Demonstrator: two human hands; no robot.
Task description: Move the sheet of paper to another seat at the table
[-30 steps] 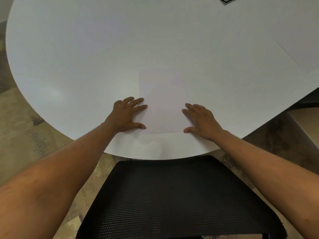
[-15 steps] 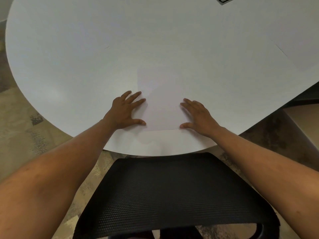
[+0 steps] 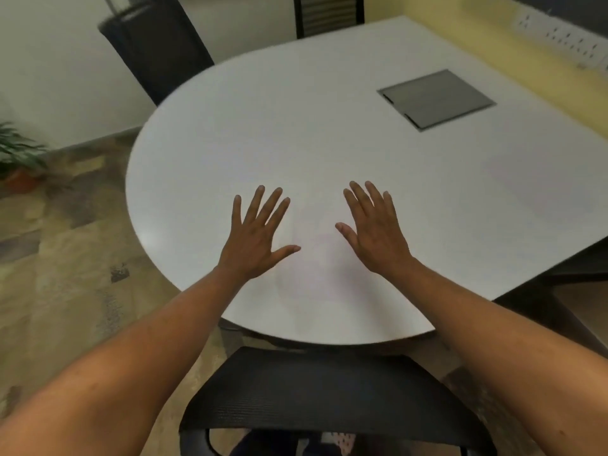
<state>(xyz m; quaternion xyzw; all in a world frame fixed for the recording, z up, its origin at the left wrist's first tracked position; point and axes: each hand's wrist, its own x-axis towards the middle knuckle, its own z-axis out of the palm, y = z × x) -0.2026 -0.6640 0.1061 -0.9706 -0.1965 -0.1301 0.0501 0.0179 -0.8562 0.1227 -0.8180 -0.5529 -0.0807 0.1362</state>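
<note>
The white sheet of paper [image 3: 316, 258] lies flat on the white round-ended table [image 3: 296, 126], near the edge closest to me; its outline is faint against the tabletop. My left hand [image 3: 256, 238] is at the sheet's left side and my right hand [image 3: 375, 235] at its right side. Both hands have straight, spread fingers and palms facing down. Neither hand grips anything. Whether the palms touch the sheet or hover over it cannot be told.
A black mesh chair [image 3: 312, 390] stands right in front of me at the table edge. Two more black chairs stand at the far left [image 3: 158, 51] and far end [image 3: 329, 14]. A grey hatch [image 3: 437, 98] is set in the tabletop. A potted plant [image 3: 16, 159] stands left.
The view has tilted up, showing the far chairs and the hatch. My fingers have straightened and spread, and both hands sit farther from the table edge. The sheet stays near that edge.
</note>
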